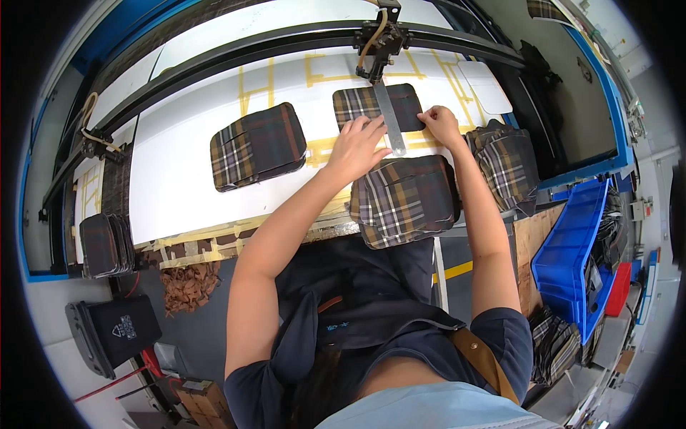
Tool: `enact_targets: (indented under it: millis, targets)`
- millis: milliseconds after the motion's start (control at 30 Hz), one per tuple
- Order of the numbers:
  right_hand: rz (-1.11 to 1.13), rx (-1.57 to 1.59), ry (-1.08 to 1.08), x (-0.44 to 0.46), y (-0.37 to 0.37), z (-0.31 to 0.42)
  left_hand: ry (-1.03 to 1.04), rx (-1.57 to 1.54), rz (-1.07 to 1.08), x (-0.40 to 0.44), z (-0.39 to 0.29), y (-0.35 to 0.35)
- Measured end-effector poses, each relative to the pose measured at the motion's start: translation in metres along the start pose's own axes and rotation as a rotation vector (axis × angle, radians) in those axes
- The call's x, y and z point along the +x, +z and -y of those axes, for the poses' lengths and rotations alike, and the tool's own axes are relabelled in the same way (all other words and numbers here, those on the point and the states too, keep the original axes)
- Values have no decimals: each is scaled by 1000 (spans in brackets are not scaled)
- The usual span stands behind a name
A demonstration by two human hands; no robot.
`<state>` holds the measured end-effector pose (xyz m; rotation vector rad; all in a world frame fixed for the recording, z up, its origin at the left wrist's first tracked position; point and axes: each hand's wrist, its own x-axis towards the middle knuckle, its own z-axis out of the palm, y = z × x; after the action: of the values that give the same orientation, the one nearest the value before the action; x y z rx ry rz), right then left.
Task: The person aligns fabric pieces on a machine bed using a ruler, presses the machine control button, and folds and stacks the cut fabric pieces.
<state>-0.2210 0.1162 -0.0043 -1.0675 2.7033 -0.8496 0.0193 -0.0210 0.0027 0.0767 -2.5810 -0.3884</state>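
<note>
A plaid fabric panel (356,102) with rounded corners lies flat under the machine's crossbar. Across it runs a flat metal strip (389,118), its lower end resting past the panel's near edge. My left hand (355,149) rests at the panel's lower left, fingers stretched out toward the strip and thumb close to the strip's lower end. At the panel's right edge, my right hand (443,125) has thumb and forefinger together on the fabric. Just below the hands sits a thick stack of plaid panels (404,200). Another plaid stack (259,146) lies to the left.
A black crossbar (286,41) with a tool head (382,46) spans the white bed (179,143), which carries yellow tape outlines. More plaid stacks stand at right (504,168) and far left (107,244). A blue bin (572,250) is at right, a black bin (118,332) at lower left.
</note>
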Motion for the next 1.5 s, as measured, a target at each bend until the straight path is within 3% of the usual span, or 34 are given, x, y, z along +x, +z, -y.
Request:
enact_targets:
  millis: [567,667,767,867,1000,1100,1200,1300,1400,1500]
  targets:
    - [-33,-17,-52,5,5,-7,-2,-59,-31,-10,-2,-3]
    - [-3,-17,28,5,2,-4,1,-21,-30,-9,-6,-4]
    - [-309,-173,-202,-20,-3,27,-2,3,-25,-8,-6,-3]
    - [8,138,-124,-25,4,46,-1,24,-21,-9,-7,-3]
    - [222,415,29,-23,14,55,2,34,-19,-8,-6,-1]
    - [419,466,195,-17,-1,64,-1,42,-8,-8,-5,0]
    - [447,392,223,-12,-5,67,2,63,-7,-7,-7,0]
    - [357,131,42,-16,2,76,20,85,-42,-8,-6,0]
    - [327,120,-84,-8,11,61,55,114,-114,-8,-5,3]
    - [141,158,-64,-11,1,42,52,134,-112,-8,-7,-1]
